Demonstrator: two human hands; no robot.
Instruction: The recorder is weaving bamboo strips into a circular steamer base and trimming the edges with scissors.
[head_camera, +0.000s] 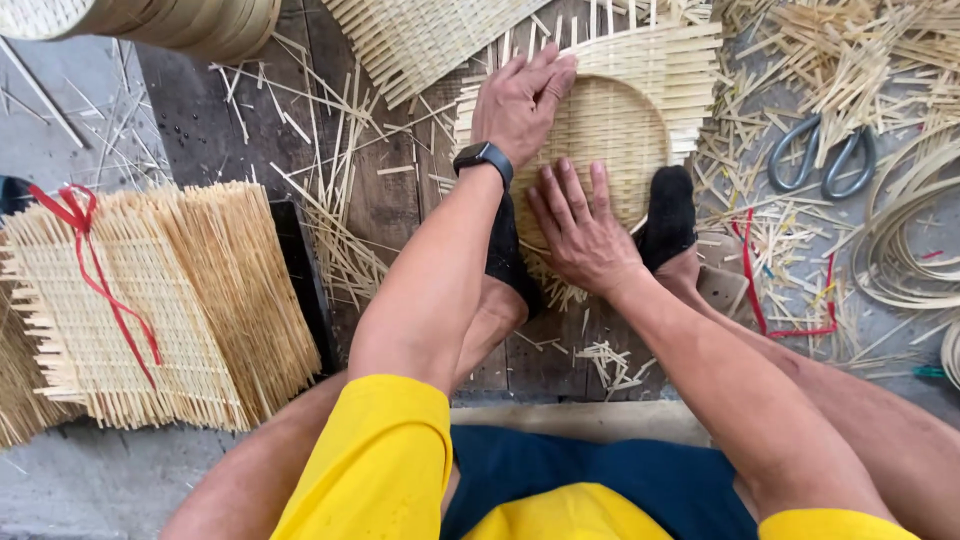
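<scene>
A woven bamboo mat pressed into a round basket shape lies on the dark wooden board in front of me. My left hand, with a black watch on its wrist, lies flat on the basket's left rim, fingers together. My right hand presses palm down on the near rim, fingers spread. Both my feet in black socks pin the near edge of the weave.
A stack of flat woven bamboo mats tied with red ribbon sits at the left. Grey scissors lie at the right among loose bamboo offcuts, beside coiled bamboo strips. Another woven sheet and stacked round baskets lie beyond.
</scene>
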